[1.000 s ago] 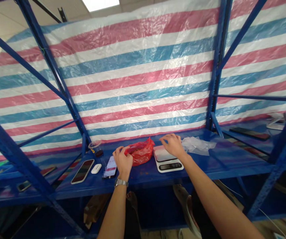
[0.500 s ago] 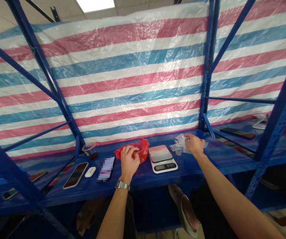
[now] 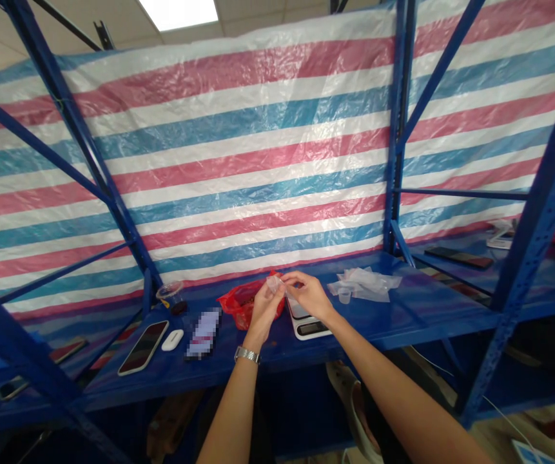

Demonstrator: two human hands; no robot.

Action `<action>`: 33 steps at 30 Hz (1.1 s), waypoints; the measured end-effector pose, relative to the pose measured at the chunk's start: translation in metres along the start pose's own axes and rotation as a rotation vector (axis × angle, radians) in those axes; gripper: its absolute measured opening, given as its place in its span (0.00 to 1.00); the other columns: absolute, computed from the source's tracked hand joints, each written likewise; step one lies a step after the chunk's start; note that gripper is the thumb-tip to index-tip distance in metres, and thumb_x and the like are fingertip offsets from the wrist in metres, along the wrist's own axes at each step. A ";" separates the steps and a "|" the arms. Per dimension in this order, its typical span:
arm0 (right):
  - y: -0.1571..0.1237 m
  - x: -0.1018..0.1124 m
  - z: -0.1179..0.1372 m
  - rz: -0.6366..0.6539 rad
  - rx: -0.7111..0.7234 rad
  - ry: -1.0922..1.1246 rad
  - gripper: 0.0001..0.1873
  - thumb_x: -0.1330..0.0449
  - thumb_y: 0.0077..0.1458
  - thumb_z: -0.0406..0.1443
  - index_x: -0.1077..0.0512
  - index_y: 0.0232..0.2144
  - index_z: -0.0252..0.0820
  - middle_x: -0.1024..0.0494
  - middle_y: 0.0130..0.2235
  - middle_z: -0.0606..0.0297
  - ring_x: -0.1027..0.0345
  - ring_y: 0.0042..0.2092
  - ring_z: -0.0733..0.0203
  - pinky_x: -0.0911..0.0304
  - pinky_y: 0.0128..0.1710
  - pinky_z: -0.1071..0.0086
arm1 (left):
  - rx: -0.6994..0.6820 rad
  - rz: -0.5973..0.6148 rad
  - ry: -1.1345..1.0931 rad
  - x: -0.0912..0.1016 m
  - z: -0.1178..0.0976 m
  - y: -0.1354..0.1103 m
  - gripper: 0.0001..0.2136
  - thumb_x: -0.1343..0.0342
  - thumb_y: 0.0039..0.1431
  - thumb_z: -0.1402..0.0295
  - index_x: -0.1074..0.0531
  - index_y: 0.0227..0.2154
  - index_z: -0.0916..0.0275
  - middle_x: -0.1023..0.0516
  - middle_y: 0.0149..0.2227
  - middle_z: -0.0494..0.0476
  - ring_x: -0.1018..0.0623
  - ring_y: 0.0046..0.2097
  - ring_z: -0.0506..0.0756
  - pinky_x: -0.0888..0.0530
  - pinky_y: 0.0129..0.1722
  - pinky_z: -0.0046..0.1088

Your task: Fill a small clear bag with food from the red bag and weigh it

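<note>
Head view: L hand [image 3: 265, 309] & R hand [image 3: 310, 296] pinch a small clear plastic bag [image 3: 274, 284] btw them, both grips nearly shut on it, right over a red plastic bag [image 3: 241, 305] and a kitchen scale [image 3: 306, 327] on the blue metal shelf [image 3: 432, 304]. To the R sits a loose pile of clear plastic [image 3: 364, 283] w/ a tiny plastic cup [image 3: 344, 295] beside it. To the L are a phone [image 3: 142, 348], an earbud case [image 3: 172, 339], a 2nd phone [image 3: 203, 333] w/ blurred screen & a clear cup [image 3: 171, 295].
</note>
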State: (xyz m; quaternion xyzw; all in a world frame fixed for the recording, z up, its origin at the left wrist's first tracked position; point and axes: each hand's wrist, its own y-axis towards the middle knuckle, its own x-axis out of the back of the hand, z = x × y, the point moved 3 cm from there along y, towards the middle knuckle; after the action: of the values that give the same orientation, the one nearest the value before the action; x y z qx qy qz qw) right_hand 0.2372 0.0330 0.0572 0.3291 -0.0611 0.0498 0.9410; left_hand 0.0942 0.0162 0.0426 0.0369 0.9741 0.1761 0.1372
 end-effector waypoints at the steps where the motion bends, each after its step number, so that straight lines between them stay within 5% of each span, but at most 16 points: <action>1: 0.001 -0.005 0.000 0.003 0.008 0.014 0.12 0.38 0.57 0.41 0.21 0.41 0.43 0.15 0.39 0.61 0.21 0.39 0.56 0.29 0.42 0.65 | -0.008 -0.029 -0.013 0.002 -0.001 0.000 0.26 0.29 0.54 0.56 0.22 0.53 0.61 0.18 0.55 0.64 0.20 0.58 0.61 0.30 0.64 0.42; 6: 0.000 -0.022 0.001 0.051 0.015 -0.027 0.11 0.41 0.60 0.39 0.21 0.41 0.44 0.15 0.39 0.63 0.21 0.40 0.57 0.29 0.42 0.65 | -0.007 -0.175 -0.057 0.020 0.000 0.000 0.27 0.28 0.53 0.55 0.22 0.52 0.63 0.18 0.53 0.63 0.19 0.56 0.61 0.29 0.63 0.42; 10: -0.001 -0.014 0.013 0.035 0.093 -0.307 0.12 0.44 0.64 0.38 0.21 0.44 0.47 0.16 0.46 0.63 0.22 0.47 0.56 0.30 0.50 0.64 | 0.004 -0.219 -0.158 0.039 -0.006 0.001 0.25 0.29 0.53 0.53 0.21 0.49 0.63 0.16 0.49 0.63 0.18 0.52 0.60 0.26 0.58 0.41; 13: 0.001 0.020 0.014 -0.094 -0.032 -0.674 0.15 0.47 0.65 0.35 0.21 0.47 0.48 0.17 0.50 0.60 0.22 0.48 0.53 0.32 0.51 0.62 | -0.005 -0.315 -0.234 0.059 -0.019 -0.001 0.24 0.30 0.55 0.53 0.23 0.50 0.60 0.16 0.48 0.63 0.17 0.49 0.58 0.24 0.56 0.40; 18: -0.009 0.100 -0.022 -0.228 -0.523 -1.152 0.24 0.42 0.60 0.34 0.29 0.58 0.33 0.24 0.55 0.38 0.30 0.59 0.34 0.37 0.57 0.48 | -0.045 -0.374 -0.194 0.084 -0.042 -0.013 0.25 0.32 0.56 0.51 0.26 0.52 0.59 0.17 0.48 0.61 0.18 0.40 0.53 0.23 0.43 0.31; 23: -0.023 0.138 -0.069 0.008 -0.777 -1.194 0.38 0.33 0.55 0.50 0.32 0.60 0.32 0.27 0.58 0.32 0.31 0.61 0.29 0.37 0.56 0.48 | -0.100 -0.420 -0.081 0.099 -0.046 -0.023 0.27 0.32 0.55 0.50 0.25 0.53 0.59 0.17 0.41 0.56 0.20 0.37 0.51 0.25 0.40 0.28; 28: -0.023 0.145 -0.085 0.065 -0.708 -1.137 0.17 0.38 0.59 0.37 0.25 0.50 0.39 0.21 0.53 0.45 0.26 0.57 0.42 0.34 0.52 0.57 | -0.108 -0.408 0.160 0.107 -0.040 -0.026 0.30 0.33 0.56 0.50 0.28 0.58 0.59 0.18 0.40 0.54 0.19 0.42 0.54 0.26 0.49 0.31; 33: -0.020 0.136 -0.087 0.061 -0.656 -1.049 0.11 0.34 0.54 0.38 0.21 0.39 0.39 0.18 0.48 0.48 0.24 0.53 0.42 0.33 0.50 0.57 | -0.101 -0.303 0.417 0.101 -0.029 -0.024 0.28 0.34 0.59 0.56 0.29 0.59 0.60 0.20 0.50 0.61 0.19 0.50 0.57 0.28 0.57 0.38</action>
State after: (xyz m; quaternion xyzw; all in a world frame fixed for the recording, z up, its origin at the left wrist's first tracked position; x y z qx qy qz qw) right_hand 0.3812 0.0793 -0.0027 0.0017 -0.5372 -0.1132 0.8358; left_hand -0.0114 -0.0037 0.0346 -0.1535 0.9656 0.2059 -0.0402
